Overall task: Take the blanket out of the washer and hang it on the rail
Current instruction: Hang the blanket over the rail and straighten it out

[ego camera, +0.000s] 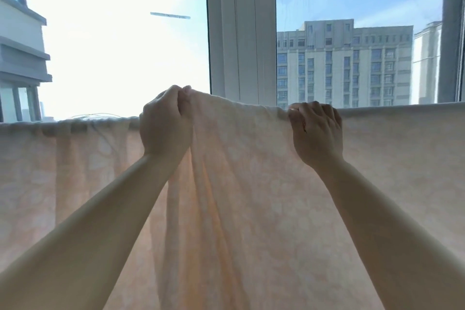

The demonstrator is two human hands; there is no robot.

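Note:
A pale peach blanket (251,196) with a faint white pattern hangs across the whole width of the view, draped over a rail that it hides. My left hand (164,126) grips a bunched fold of the top edge and lifts it slightly above the rail line. To the right, my right hand (317,131) has its fingers curled over the top edge where the cloth lies on the rail. Folds run down between my two hands. The washer is out of view.
Directly behind the blanket stands a large window with a white centre post (241,33). Apartment buildings (344,63) show through the right pane, and another building edge (22,40) is at far left. A thin wire loop (95,116) pokes above the blanket's left part.

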